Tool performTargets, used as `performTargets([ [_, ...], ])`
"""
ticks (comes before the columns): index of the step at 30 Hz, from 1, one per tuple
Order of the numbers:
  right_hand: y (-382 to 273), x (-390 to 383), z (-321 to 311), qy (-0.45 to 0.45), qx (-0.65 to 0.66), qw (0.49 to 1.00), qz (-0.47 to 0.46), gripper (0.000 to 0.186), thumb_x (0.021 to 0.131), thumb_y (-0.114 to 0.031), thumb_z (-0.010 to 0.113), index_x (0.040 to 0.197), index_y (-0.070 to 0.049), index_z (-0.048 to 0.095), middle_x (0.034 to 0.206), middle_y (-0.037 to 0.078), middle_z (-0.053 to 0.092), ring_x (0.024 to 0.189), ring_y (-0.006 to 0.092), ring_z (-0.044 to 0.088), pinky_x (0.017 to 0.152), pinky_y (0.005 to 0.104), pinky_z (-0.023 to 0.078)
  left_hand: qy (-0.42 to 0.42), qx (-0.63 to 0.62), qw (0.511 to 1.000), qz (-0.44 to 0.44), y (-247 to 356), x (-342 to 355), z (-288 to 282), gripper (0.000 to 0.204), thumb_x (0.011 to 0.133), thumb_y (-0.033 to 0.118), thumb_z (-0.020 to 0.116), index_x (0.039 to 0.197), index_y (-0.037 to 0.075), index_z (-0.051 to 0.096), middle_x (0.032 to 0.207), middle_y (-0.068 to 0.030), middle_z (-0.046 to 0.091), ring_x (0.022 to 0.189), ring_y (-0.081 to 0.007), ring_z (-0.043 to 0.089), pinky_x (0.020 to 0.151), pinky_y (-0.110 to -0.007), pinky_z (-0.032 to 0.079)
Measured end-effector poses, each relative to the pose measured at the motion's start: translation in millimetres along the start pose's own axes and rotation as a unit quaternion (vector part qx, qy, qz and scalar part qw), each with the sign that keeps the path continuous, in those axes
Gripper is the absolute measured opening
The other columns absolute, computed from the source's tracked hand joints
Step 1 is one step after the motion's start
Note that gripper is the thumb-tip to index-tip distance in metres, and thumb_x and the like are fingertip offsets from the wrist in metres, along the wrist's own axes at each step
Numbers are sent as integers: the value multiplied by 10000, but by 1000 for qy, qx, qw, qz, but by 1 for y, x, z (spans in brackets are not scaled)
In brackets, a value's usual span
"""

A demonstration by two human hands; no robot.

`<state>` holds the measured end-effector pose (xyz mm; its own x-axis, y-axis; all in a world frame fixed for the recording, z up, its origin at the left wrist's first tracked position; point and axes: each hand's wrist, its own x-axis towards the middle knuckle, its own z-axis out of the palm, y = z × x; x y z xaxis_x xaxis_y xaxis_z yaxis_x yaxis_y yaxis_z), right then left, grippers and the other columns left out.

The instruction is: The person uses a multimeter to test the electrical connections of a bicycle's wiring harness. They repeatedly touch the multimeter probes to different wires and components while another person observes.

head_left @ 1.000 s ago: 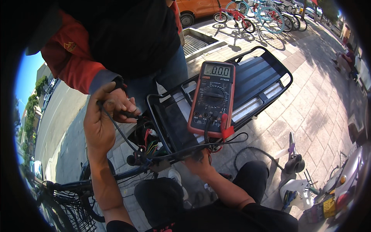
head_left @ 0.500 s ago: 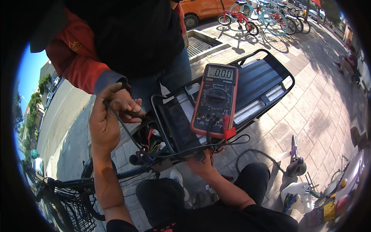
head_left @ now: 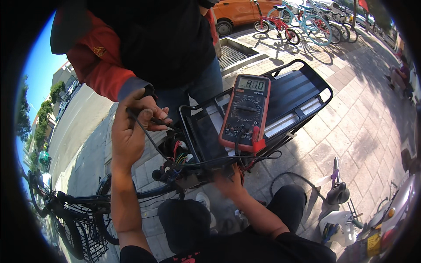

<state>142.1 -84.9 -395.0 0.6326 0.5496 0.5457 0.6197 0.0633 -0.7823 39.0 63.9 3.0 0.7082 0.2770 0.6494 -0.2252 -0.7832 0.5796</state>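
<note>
My left hand (head_left: 128, 131) is raised at the left, its fingers closed on a black test lead (head_left: 144, 131) that runs down to a bundle of coloured wires (head_left: 180, 151). Right against it is another person's hand (head_left: 153, 109) in a red sleeve; which fingers grip the dark probe-like tip there is hard to tell. A red and black multimeter (head_left: 244, 111), its screen lit with digits, lies on the black rear rack (head_left: 294, 90) of a bike. Below the rack's near edge, my right hand (head_left: 229, 182) is blurred beside the wires, its fingers partly hidden.
The other person (head_left: 153, 48) stands close across the rack. A bike frame tube (head_left: 153, 193) leads to a wire basket (head_left: 90, 228) at the lower left. A scooter (head_left: 394, 210) stands at the right. Parked bicycles (head_left: 302, 22) and an orange car (head_left: 241, 13) are farther off.
The multimeter's displayed digits have changed. The view has shifted slightly, moving the scene a little right and down. My right hand is more blurred; my left still holds the lead.
</note>
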Motion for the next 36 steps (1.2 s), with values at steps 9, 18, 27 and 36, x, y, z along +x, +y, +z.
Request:
performTargets([
  [9, -36, 37, -25, -11, 141, 987, 71, 622, 915, -157, 774, 1474, 27, 573, 1521, 379, 554, 1452, 569, 521, 1197, 549, 472, 81, 117, 990, 6, 44, -13, -10, 783, 1013, 52, 796, 1680, 96, 388, 1461, -161, 638, 1273, -292, 710, 1075, -455, 618],
  [18, -41, 53, -43, 12, -177, 965, -193, 292, 962, -90, 669, 1235, -16, 741, 1271, 253, 733, 1212, 501, 656, 1111, 549, 515, 217, 197, 955, -42, 100, -116, -59, 924, 971, 164, 866, 1722, 101, 333, 1665, -213, 471, 1493, -366, 543, 1105, -456, 561],
  [27, -48, 60, -46, 12, -123, 975, -186, 211, 982, -122, 653, 1097, 36, 733, 1231, 275, 717, 1139, 527, 642, 993, 568, 533, 225, 103, 960, -132, 158, -209, -84, 667, 1034, 68, 759, 1633, 6, 472, 1450, -196, 616, 1247, -280, 706, 988, -374, 593],
  [36, -30, 63, -52, 14, -163, 975, -148, 363, 1009, -330, 699, 1239, -51, 731, 1154, 266, 766, 1039, 511, 718, 902, 589, 569, 198, 10, 964, -175, 116, -223, -75, 611, 1046, 78, 770, 1592, -20, 515, 1378, -174, 655, 1144, -226, 726, 914, -338, 587],
])
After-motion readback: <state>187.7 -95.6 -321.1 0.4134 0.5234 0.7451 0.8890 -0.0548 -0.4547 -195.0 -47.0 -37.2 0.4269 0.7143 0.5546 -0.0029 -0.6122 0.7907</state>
